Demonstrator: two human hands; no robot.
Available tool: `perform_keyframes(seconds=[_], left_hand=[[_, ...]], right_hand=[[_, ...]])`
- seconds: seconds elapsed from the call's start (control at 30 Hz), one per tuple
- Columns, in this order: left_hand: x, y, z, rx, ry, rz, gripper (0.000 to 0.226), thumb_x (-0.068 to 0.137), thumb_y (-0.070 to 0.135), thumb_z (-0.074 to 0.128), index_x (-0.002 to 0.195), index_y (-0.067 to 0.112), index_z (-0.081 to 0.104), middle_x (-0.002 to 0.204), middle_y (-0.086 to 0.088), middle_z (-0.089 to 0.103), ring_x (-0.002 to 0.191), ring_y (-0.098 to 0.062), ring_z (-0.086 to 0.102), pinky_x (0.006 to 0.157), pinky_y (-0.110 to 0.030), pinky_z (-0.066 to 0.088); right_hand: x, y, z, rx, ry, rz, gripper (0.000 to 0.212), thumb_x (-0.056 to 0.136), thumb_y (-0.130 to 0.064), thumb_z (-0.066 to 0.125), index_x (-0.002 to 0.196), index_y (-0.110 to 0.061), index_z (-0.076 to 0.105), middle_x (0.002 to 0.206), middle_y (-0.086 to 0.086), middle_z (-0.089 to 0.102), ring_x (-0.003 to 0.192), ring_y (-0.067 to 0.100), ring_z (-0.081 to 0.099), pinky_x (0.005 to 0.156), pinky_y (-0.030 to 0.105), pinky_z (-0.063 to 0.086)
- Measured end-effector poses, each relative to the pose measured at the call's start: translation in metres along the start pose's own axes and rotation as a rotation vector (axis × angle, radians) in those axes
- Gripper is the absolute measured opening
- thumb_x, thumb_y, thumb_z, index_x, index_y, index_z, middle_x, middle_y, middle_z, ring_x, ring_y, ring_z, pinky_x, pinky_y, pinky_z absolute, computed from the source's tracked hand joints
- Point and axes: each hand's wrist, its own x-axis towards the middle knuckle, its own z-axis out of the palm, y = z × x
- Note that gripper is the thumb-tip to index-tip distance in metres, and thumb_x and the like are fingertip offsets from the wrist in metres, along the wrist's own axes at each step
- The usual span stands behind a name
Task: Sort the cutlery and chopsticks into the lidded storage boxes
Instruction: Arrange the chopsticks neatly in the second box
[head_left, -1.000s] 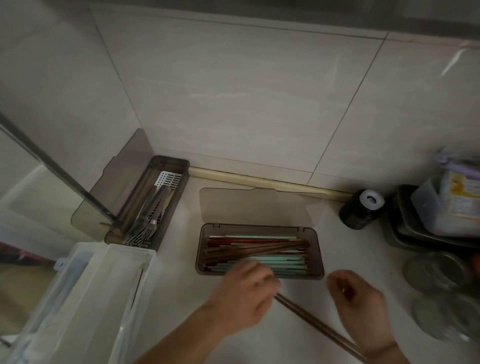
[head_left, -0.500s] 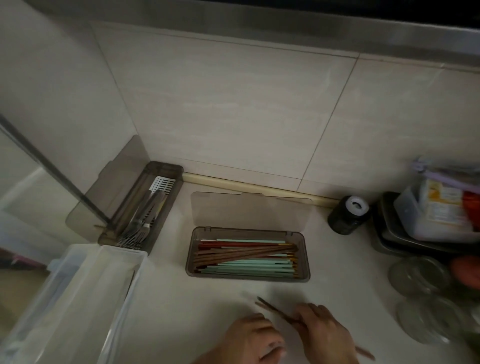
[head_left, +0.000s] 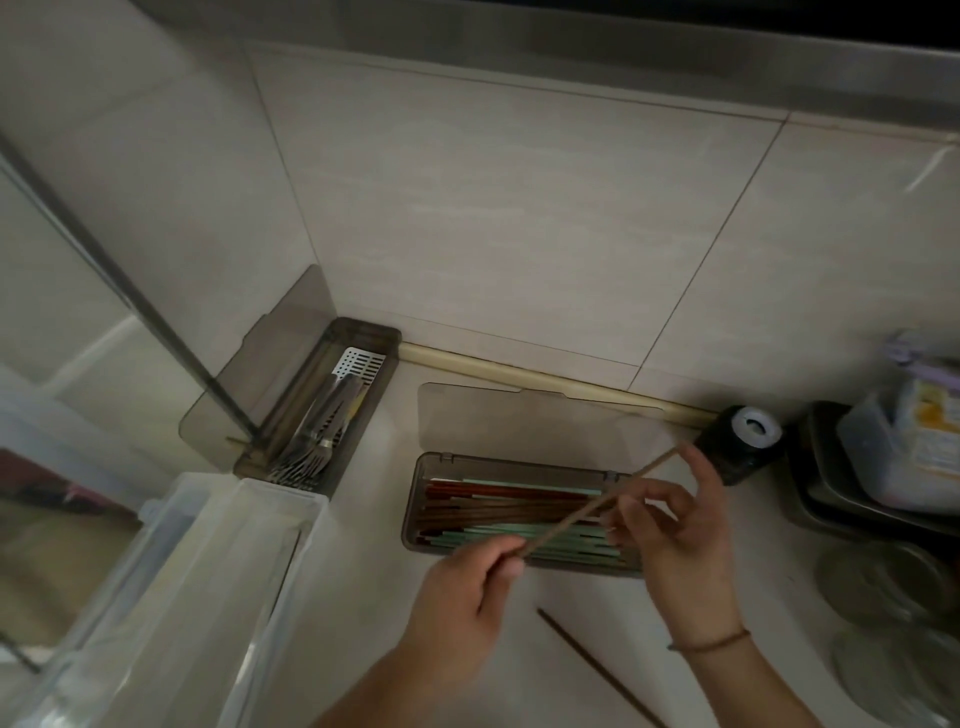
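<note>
Pale worktop (head_left: 363, 623) under both hands. Clear plastic bin (head_left: 171, 597) well to the left of the left hand. Smoky chopstick box (head_left: 410, 519), lid (head_left: 519, 421) tipped open toward the wall, just beyond both hands and partly hidden by them; red, brown and mint chopsticks (head_left: 498, 506) lying lengthwise inside. Second smoky box (head_left: 384, 364), lid also up, far off to the upper left of the left hand, against the wall corner, holding forks (head_left: 306, 457) and other metal cutlery over a white slotted insert (head_left: 358, 364). Dark trays (head_left: 831, 499) stacked with a plastic container (head_left: 893, 441) to the right of the right hand; glass lids (head_left: 883, 577) below those, blurred. Black roll with a white core (head_left: 748, 441) just past the right hand's fingertips, near the wall. Left hand (head_left: 462, 597) pinching the lower end of one brown chopstick (head_left: 587, 512) between thumb and forefinger. Right hand (head_left: 680, 535) with fingers loosely curled about the same stick nearer its upper end; stick slanting up to the right, raised above the open chopstick box. Thin band (head_left: 711, 644) on the right wrist. Another brown chopstick (head_left: 592, 665) flat on the worktop, between the two forearms, near the left hand and touched by neither.
</note>
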Motion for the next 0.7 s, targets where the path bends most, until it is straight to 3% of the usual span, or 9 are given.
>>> perform_keyframes(seconds=[0.1, 0.13, 0.27, 0.37, 0.4, 0.5, 0.6, 0.7], left_hand=[[0.012, -0.016, -0.021, 0.222, -0.005, 0.140, 0.026, 0.094, 0.037, 0.048, 0.105, 0.024, 0.067, 0.091, 0.017, 0.063, 0.082, 0.004, 0.053, 0.069, -0.011, 0.042], [0.016, -0.021, -0.025, 0.279, -0.022, 0.186, 0.025, 0.094, 0.037, 0.048, 0.103, 0.023, 0.067, 0.092, 0.013, 0.065, 0.083, -0.002, 0.054, 0.069, -0.017, 0.044], [0.028, -0.029, -0.032, 0.343, -0.053, 0.195, 0.020, 0.092, 0.034, 0.051, 0.097, 0.023, 0.067, 0.089, 0.011, 0.065, 0.082, -0.010, 0.055, 0.069, -0.027, 0.047], [0.037, -0.030, -0.030, 0.401, -0.049, 0.166, 0.014, 0.085, 0.029, 0.056, 0.094, 0.024, 0.066, 0.085, 0.010, 0.063, 0.082, -0.012, 0.054, 0.070, -0.032, 0.048], [0.040, -0.031, -0.030, 0.421, -0.052, 0.152, 0.013, 0.083, 0.027, 0.059, 0.093, 0.024, 0.067, 0.085, 0.009, 0.063, 0.082, -0.013, 0.055, 0.070, -0.033, 0.048], [0.046, -0.032, -0.030, 0.471, -0.078, 0.092, 0.015, 0.081, 0.025, 0.063, 0.093, 0.025, 0.070, 0.084, 0.009, 0.065, 0.082, -0.014, 0.057, 0.073, -0.033, 0.049], [0.050, -0.033, -0.027, 0.546, -0.123, 0.060, 0.020, 0.085, 0.028, 0.058, 0.099, 0.027, 0.072, 0.090, 0.008, 0.067, 0.088, -0.015, 0.058, 0.081, -0.031, 0.046], [0.054, -0.033, -0.024, 0.603, -0.146, 0.033, 0.023, 0.089, 0.032, 0.051, 0.100, 0.029, 0.071, 0.093, 0.009, 0.065, 0.092, -0.014, 0.057, 0.083, -0.027, 0.041]], right_hand=[[0.022, 0.013, -0.017, -0.239, -0.009, -0.098, 0.021, 0.088, -0.006, 0.061, 0.102, -0.021, 0.057, 0.078, -0.004, 0.068, 0.066, 0.007, 0.066, 0.059, 0.016, 0.053], [0.029, 0.017, -0.023, -0.326, -0.033, -0.130, 0.016, 0.089, -0.008, 0.061, 0.092, -0.023, 0.060, 0.073, -0.004, 0.067, 0.064, 0.006, 0.064, 0.059, 0.015, 0.051], [0.053, 0.033, -0.038, -0.686, -0.217, -0.314, 0.016, 0.084, -0.008, 0.066, 0.081, -0.024, 0.067, 0.082, -0.006, 0.065, 0.074, 0.007, 0.060, 0.066, 0.010, 0.045], [0.064, 0.040, -0.041, -0.901, -0.352, -0.519, 0.013, 0.081, -0.004, 0.069, 0.085, -0.015, 0.073, 0.087, -0.002, 0.066, 0.073, 0.013, 0.062, 0.066, 0.024, 0.051], [0.067, 0.041, -0.041, -0.992, -0.379, -0.580, 0.013, 0.080, -0.004, 0.071, 0.086, -0.015, 0.074, 0.088, -0.002, 0.067, 0.071, 0.015, 0.063, 0.062, 0.027, 0.053], [0.071, 0.039, -0.035, -1.216, -0.418, -0.640, 0.015, 0.077, -0.008, 0.076, 0.083, -0.022, 0.074, 0.086, -0.007, 0.068, 0.058, 0.014, 0.063, 0.050, 0.020, 0.045], [0.071, 0.037, -0.025, -1.319, -0.434, -0.715, 0.021, 0.067, -0.009, 0.083, 0.078, -0.024, 0.073, 0.079, -0.008, 0.067, 0.046, 0.015, 0.058, 0.045, 0.015, 0.036], [0.068, 0.035, -0.019, -1.367, -0.444, -0.752, 0.029, 0.053, -0.007, 0.088, 0.072, -0.022, 0.073, 0.073, -0.005, 0.066, 0.039, 0.019, 0.054, 0.037, 0.018, 0.038]])
